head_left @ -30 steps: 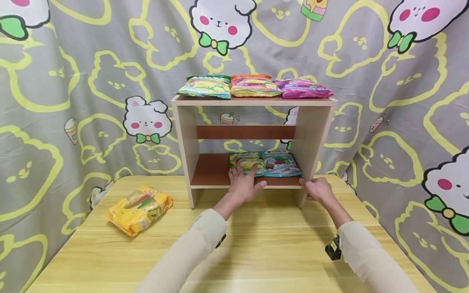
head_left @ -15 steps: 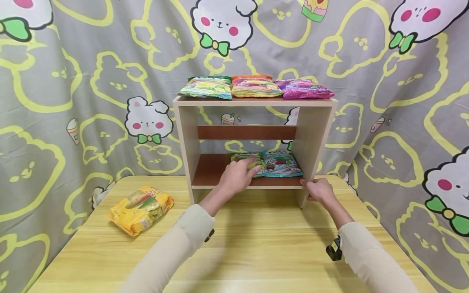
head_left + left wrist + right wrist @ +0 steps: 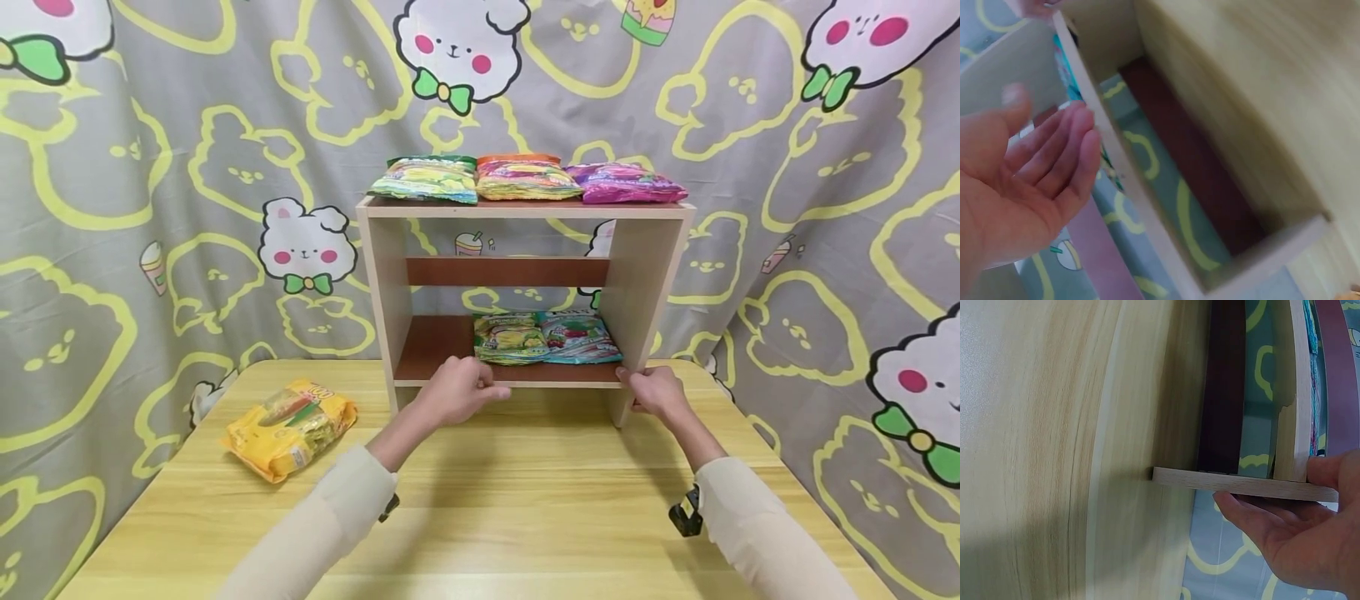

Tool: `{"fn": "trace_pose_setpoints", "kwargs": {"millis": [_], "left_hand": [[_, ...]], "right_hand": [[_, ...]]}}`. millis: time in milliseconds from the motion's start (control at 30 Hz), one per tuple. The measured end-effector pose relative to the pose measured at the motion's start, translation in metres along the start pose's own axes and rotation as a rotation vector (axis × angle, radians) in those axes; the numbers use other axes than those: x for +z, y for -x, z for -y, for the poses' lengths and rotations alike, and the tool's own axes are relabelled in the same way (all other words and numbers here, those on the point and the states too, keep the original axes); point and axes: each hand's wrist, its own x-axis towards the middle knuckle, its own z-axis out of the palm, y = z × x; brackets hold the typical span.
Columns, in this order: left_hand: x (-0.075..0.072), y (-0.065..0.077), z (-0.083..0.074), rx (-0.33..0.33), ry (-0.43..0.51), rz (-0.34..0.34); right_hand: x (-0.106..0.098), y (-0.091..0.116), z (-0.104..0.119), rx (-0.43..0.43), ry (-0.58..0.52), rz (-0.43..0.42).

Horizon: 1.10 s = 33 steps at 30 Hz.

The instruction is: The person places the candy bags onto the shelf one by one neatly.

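Observation:
A small wooden shelf (image 3: pixel 378 292) with a reddish-brown lower board stands on the table. On that board, toward the right, a yellow-green snack bag (image 3: pixel 512 338) lies beside a teal snack bag (image 3: pixel 579 337). My left hand (image 3: pixel 459 392) hovers just in front of the lower board's edge, holding nothing; its fingers bend loosely in the left wrist view. My right hand (image 3: pixel 654 392) grips the shelf's right side panel (image 3: pixel 1241 484) low at the front. In the right wrist view the thumb is on the inner side and the fingers lie along the outer face.
Three more bags sit in a row on the shelf top: a green one (image 3: pixel 427 179), an orange one (image 3: pixel 527 177) and a purple one (image 3: pixel 626 182). A yellow bag (image 3: pixel 292 429) lies at the table's left. A patterned curtain (image 3: pixel 315 92) hangs behind and at both sides.
My left hand has drawn back from the yellow-green bag, moving left and toward me, so that bag is now fully visible. The right hand keeps its grip on the shelf's side panel.

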Motion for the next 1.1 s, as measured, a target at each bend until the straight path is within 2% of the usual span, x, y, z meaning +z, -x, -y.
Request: {"fn": "trace_pose_setpoints", "kwargs": {"millis": [133, 267, 400, 500, 600, 767, 867, 1000, 1100], "left_hand": [[0.002, 0.016, 0.021, -0.028, -0.041, 0.119], [-0.004, 0.032, 0.042, -0.122, -0.030, 0.237], [-0.024, 0.044, 0.061, -0.230, -0.008, 0.369], [-0.044, 0.053, 0.081, -0.276, 0.003, 0.398], [-0.063, 0.063, 0.105, -0.302, -0.021, 0.327], [-0.085, 0.081, 0.144, -0.333, -0.118, 0.108], [-0.094, 0.091, 0.165, -0.385, -0.148, 0.006], [-0.102, 0.105, 0.190, -0.464, -0.184, -0.099], [-0.107, 0.114, 0.206, -0.521, -0.230, -0.143]], "right_hand": [[-0.001, 0.001, 0.000, -0.003, 0.000, -0.002], [-0.002, 0.001, -0.001, 0.001, -0.006, 0.003], [-0.001, 0.001, -0.002, 0.000, -0.004, 0.005], [-0.001, 0.002, -0.002, -0.003, 0.005, 0.002], [-0.001, 0.002, -0.002, -0.006, 0.016, -0.001], [-0.001, 0.001, -0.001, -0.003, 0.024, -0.003], [0.000, 0.001, -0.001, -0.003, 0.009, 0.000], [0.001, 0.000, 0.000, -0.007, -0.005, 0.001], [0.001, 0.000, 0.000, -0.006, -0.003, -0.007]]}}
